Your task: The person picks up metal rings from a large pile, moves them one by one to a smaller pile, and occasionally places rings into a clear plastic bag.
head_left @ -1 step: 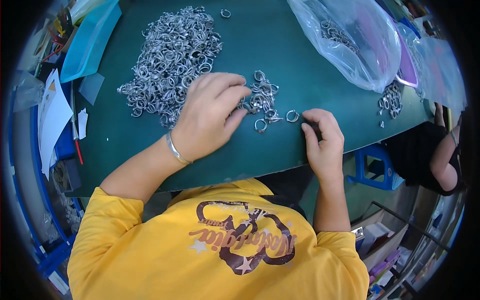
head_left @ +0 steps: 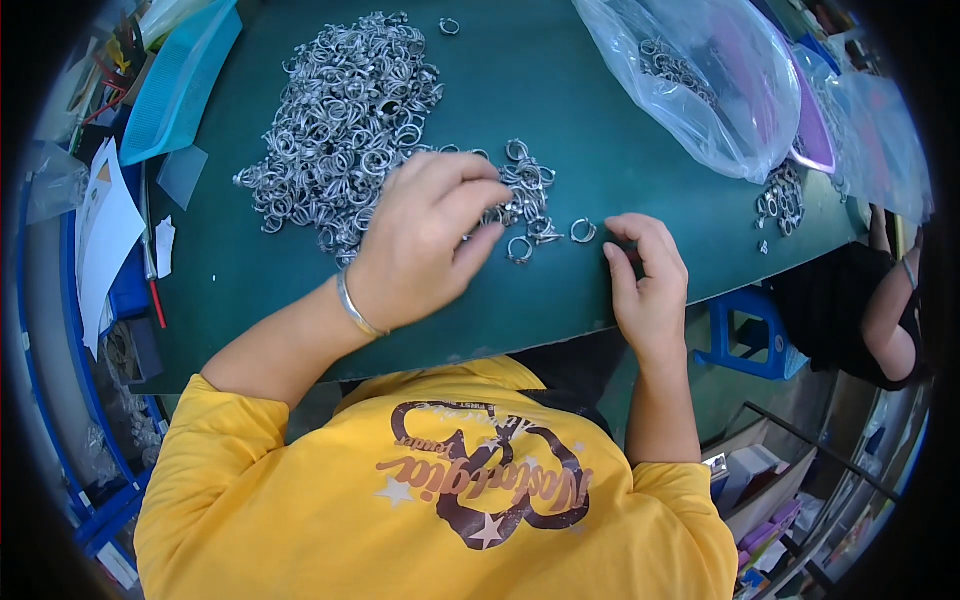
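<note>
Small silver metal rings fill the far left of the green table in a big heap (head_left: 345, 120). At the heap's near right edge, my left hand (head_left: 420, 230) reaches over a small cluster of rings (head_left: 525, 185), its fingers bent and its thumb apart from them. Its fingertips are at the cluster and partly hide it; no ring shows clearly lifted. My right hand (head_left: 650, 280) rests by the near table edge, thumb and forefinger curved with a gap between them and nothing visible in it. A single ring (head_left: 583, 231) lies just left of its fingertips, and another ring (head_left: 519, 250) farther left.
A lone ring (head_left: 449, 26) lies beyond the heap. At the far right are a clear plastic bag (head_left: 700, 110) with rings inside, a purple basket (head_left: 818, 135) and another ring pile (head_left: 780, 200). A turquoise basket (head_left: 180, 85) stands far left. A person (head_left: 850, 310) sits beyond a blue stool (head_left: 745, 335).
My left hand has shifted slightly nearer to me, and its fingers and thumb stand a little farther apart. My right hand has barely moved.
</note>
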